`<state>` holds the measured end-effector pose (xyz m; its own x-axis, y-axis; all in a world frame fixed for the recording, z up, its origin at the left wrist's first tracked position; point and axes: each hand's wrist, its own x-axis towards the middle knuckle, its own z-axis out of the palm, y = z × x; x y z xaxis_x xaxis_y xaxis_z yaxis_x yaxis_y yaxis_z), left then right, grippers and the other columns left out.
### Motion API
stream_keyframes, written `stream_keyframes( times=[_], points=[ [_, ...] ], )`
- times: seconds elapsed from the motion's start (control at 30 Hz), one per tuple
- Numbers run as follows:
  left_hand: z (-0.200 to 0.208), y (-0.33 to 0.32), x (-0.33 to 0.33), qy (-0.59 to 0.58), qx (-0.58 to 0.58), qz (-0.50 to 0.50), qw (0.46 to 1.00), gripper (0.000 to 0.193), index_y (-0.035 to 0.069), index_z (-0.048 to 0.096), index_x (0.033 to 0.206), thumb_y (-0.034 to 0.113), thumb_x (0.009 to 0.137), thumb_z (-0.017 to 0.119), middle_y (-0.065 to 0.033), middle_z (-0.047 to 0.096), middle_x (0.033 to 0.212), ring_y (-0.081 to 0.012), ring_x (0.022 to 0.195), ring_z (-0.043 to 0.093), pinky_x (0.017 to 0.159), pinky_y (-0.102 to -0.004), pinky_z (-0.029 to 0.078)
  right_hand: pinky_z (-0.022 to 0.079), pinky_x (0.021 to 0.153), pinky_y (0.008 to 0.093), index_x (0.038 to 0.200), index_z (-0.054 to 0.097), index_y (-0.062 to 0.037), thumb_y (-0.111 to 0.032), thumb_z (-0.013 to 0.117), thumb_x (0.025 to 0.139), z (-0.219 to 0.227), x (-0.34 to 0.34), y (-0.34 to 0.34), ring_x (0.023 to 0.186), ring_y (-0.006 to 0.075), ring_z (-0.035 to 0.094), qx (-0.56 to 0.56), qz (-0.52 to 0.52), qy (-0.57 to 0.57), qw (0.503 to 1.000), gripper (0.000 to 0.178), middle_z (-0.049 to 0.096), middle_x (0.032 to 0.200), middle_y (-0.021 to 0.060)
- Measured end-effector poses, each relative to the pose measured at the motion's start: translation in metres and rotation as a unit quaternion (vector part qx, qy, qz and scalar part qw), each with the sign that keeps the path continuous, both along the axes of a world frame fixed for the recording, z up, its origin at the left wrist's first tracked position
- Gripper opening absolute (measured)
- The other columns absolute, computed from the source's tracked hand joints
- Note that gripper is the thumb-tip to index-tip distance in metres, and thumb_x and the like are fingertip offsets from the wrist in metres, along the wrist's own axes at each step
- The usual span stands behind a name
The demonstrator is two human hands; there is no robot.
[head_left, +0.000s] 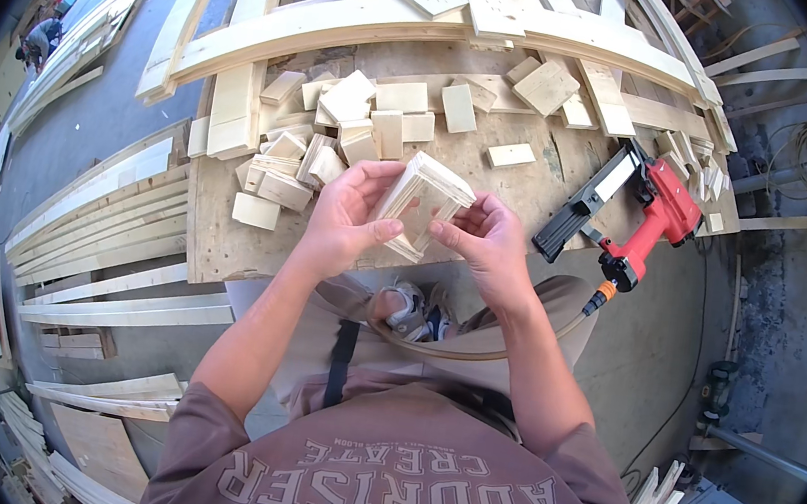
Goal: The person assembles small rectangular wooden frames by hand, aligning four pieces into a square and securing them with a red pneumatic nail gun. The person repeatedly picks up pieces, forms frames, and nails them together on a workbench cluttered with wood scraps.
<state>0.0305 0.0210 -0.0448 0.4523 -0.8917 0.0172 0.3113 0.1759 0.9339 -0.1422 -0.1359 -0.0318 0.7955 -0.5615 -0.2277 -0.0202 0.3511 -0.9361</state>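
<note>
Between my two hands I hold a small open wooden frame point(433, 175), made of short pale boards set around a hollow middle. My left hand point(352, 221) is closed on its left side, thumb on the near face. On the frame's right side, my right hand point(490, 243) grips with its thumb across the board edge; some of its fingers are hidden behind. Just beyond the frame lies a heap of short wood blocks point(402, 98). Right of my hands, a red and black nail gun point(666, 209) rests at the bench's right side.
The plywood workbench point(224, 240) carries a large wooden frame point(340, 33) at its far side. An air hose point(565, 330) runs from the nail gun across my legs. Long planks point(114, 227) are stacked at left. Far left, another person point(41, 41) bends down.
</note>
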Motion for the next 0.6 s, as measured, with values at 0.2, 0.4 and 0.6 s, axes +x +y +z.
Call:
stream_keyframes(
  times=[0.2, 0.4, 0.6],
  points=[
    [-0.001, 0.001, -0.003, 0.028, 0.005, 0.004, 1.0, 0.075, -0.008, 0.049, 0.157, 0.008, 0.093, 0.085, -0.021, 0.066, 0.148, -0.0277, 0.131, 0.07, 0.117, -0.0405, 0.054, 0.054, 0.105, 0.0322, 0.143, 0.066, -0.0004, -0.012, 0.09, 0.095, -0.006, 0.001, 0.003, 0.115, 0.0124, 0.068, 0.116, 0.046, -0.039, 0.991, 0.054, 0.075, 0.126, 0.0055],
    [0.015, 0.002, 0.007, 0.018, 0.002, 0.033, 0.999, 0.072, -0.008, 0.051, 0.155, 0.008, 0.093, 0.085, -0.0205, 0.066, 0.148, -0.0272, 0.132, 0.07, 0.115, -0.0393, 0.055, 0.052, 0.107, 0.0334, 0.15, 0.06, 0.0004, -0.011, 0.089, 0.095, -0.016, 0.0, -0.002, 0.124, 0.0163, 0.066, -0.034, 0.073, -0.001, 0.997, 0.063, 0.073, 0.134, 0.0105],
    [0.009, -0.002, 0.014, -0.108, 0.057, -0.024, 0.992, 0.07, -0.006, 0.052, 0.157, -0.002, 0.093, 0.082, -0.0173, 0.066, 0.149, -0.0203, 0.136, 0.064, 0.117, -0.0338, 0.05, 0.053, 0.111, 0.0377, 0.169, 0.026, -0.0012, -0.003, 0.093, 0.089, -0.025, 0.008, 0.005, 0.132, 0.0249, 0.064, -0.111, 0.025, 0.03, 0.993, 0.105, 0.068, 0.143, 0.0233]
  ],
)
